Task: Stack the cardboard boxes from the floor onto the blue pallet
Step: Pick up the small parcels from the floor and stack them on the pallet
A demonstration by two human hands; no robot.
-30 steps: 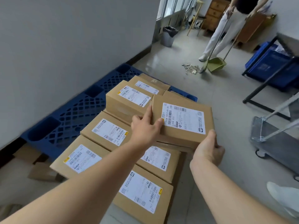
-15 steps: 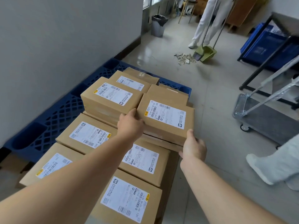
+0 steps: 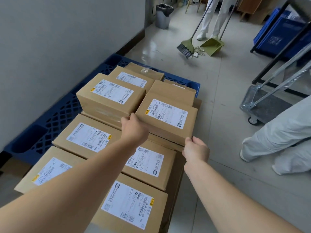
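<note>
Several labelled cardboard boxes are stacked on the blue pallet (image 3: 57, 115) by the wall. One labelled box (image 3: 165, 118) lies on the upper layer at the right, beside another top box (image 3: 109, 96). My left hand (image 3: 134, 128) grips its near left corner, and my right hand (image 3: 196, 148) grips its near right corner. Lower boxes (image 3: 89, 137) lie in front, partly hidden by my forearms.
A person sweeps with a green broom (image 3: 186, 47) and dustpan (image 3: 212, 45) at the back. A bin (image 3: 163, 15) stands by the wall. A metal hand trolley (image 3: 262, 105) and blue crates (image 3: 282, 32) are at the right. Someone's trouser leg (image 3: 276, 142) is close on the right.
The box has come down from the air onto the upper layer next to the other top box. Both hands have slid to its near corners.
</note>
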